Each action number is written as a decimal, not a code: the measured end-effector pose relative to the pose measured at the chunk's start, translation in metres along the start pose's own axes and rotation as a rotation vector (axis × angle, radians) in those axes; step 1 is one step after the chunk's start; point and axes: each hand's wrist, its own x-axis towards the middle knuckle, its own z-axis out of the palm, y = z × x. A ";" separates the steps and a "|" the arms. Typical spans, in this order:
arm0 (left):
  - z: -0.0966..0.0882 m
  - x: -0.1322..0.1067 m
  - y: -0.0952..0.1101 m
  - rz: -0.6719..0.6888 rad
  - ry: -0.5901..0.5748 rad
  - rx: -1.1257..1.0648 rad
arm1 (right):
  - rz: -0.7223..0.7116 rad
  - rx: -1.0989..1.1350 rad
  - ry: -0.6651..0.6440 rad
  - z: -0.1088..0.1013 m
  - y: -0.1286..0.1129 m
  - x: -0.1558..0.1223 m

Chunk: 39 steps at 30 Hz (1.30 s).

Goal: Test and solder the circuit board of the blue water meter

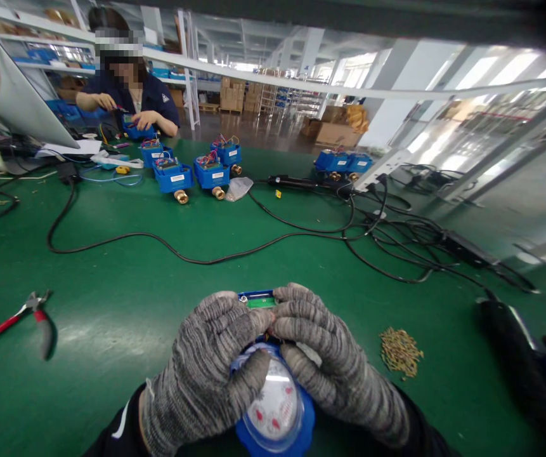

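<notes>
**Reader:** Where is the thing being handled?

**Describer:** A blue water meter (275,412) sits at the bottom centre of the view, close to the person's body, above the green table (158,298). Its round clear dial faces up. A small blue box with a green circuit board (258,298) rises at its far end, so the meter's long axis runs straight away from the person.

**Reader:** And the hands?

**Describer:** Both wear grey knit gloves and meet over the far end. The left hand (210,368) wraps the left side, thumb lying across the dial's rim. The right hand (334,362) curls over from the right, fingertips pinching at the joint between dial and board. Both are closed on the meter, about equally near; exactly what the fingertips grip there is hidden.

**Reader:** What lies around?

**Describer:** Red-handled pliers (20,317) well to the left, a pile of small brass screws (400,351) near the right hand, black cables (301,228) beyond, then more blue meters (191,168). A co-worker (127,95) sits at the far left.
</notes>
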 end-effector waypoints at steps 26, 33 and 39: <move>0.002 -0.005 -0.002 -0.006 -0.022 0.002 | -0.088 -0.200 -0.088 -0.013 0.002 -0.003; 0.003 -0.004 -0.001 -0.003 -0.004 -0.004 | -0.047 -0.125 0.005 -0.011 0.004 -0.010; 0.003 -0.005 -0.002 -0.014 -0.024 -0.022 | -0.085 -0.159 -0.097 -0.010 0.004 -0.006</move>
